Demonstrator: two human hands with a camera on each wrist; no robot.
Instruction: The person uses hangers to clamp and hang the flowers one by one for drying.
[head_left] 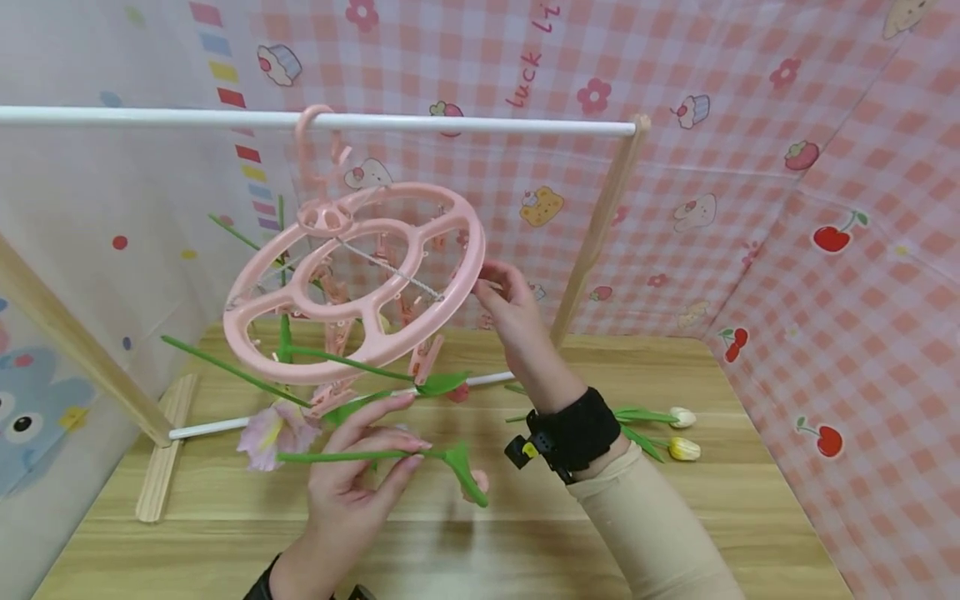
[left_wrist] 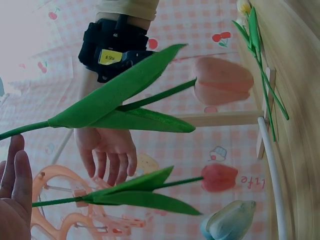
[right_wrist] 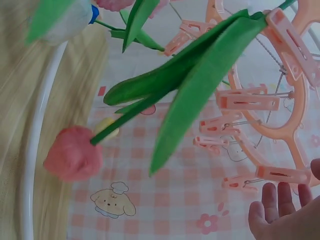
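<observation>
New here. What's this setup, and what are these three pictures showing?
No machine: a person is working barehanded. The wide picture is the head-worn view, looking forward and down; the other two are taken from the left and right wrists.

A pink hanger hangs from a white rail above a wooden table. The left hand pinches a pink tulip by its stem. The right hand is at the hanger's rim; whether it grips anything isn't clear. One clip grips a red tulip. A white tulip and a yellow tulip lie on the table.
</observation>
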